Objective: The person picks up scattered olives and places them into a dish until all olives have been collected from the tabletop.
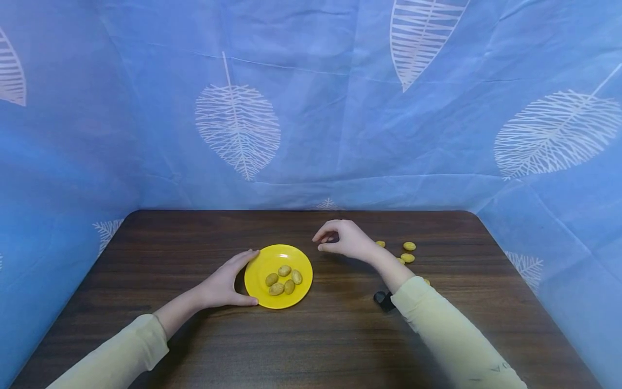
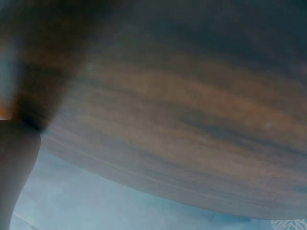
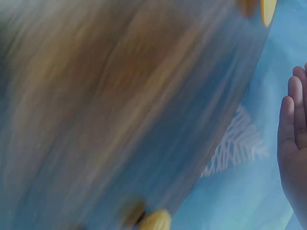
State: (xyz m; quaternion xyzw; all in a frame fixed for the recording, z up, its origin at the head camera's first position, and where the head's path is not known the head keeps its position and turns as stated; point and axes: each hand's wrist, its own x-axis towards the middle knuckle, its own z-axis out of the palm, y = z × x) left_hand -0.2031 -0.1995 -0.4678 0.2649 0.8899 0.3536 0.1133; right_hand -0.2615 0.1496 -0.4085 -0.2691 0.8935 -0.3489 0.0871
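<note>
A yellow plate (image 1: 279,251) lies on the brown wooden table, with several small oval yellow-green fruits (image 1: 284,270) on it; their exact kind is unclear. My left hand (image 1: 223,281) holds the plate's left rim, its thumb at the near side and its fingertips at the far side. To the plate's upper right, above the table, is my right hand (image 1: 346,239). Its fingers bend loosely and its thumb stands apart from them, with nothing visible between. Several similar yellow oval fruits (image 1: 410,246) lie beyond the right forearm, some partly hidden by it.
A small black object (image 1: 383,300) shows beside the right sleeve. Blue cloth (image 1: 311,108) with white leaf prints hangs behind and on both sides of the table (image 1: 291,346). In the left wrist view, mostly blurred tabletop (image 2: 182,124) appears.
</note>
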